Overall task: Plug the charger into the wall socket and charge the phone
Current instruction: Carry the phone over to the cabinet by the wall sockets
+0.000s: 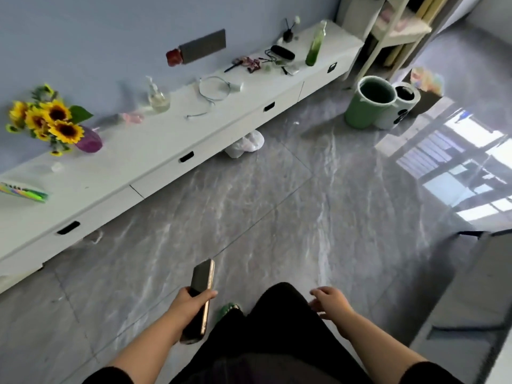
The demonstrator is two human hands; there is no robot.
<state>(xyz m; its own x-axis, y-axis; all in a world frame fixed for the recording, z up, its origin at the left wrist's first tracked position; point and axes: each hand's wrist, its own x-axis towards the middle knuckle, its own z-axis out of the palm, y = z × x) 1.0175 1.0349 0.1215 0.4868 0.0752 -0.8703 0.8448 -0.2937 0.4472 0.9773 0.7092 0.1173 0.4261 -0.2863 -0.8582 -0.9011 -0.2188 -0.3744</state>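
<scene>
My left hand grips a dark phone with a gold edge, held low over the grey floor, screen up. My right hand hangs beside my black-clad leg, fingers apart and empty. A pale charging cable with a white charger block lies coiled on the long white cabinet against the blue wall. A grey wall socket panel sits on the wall above the cabinet, with a red plug at its left end. Both hands are far from the cable and socket.
Sunflowers in a purple vase, a glass dispenser bottle, a green bottle and small clutter stand on the cabinet. A green bin and a white bin stand on the floor at right. A white plastic bag lies under the cabinet.
</scene>
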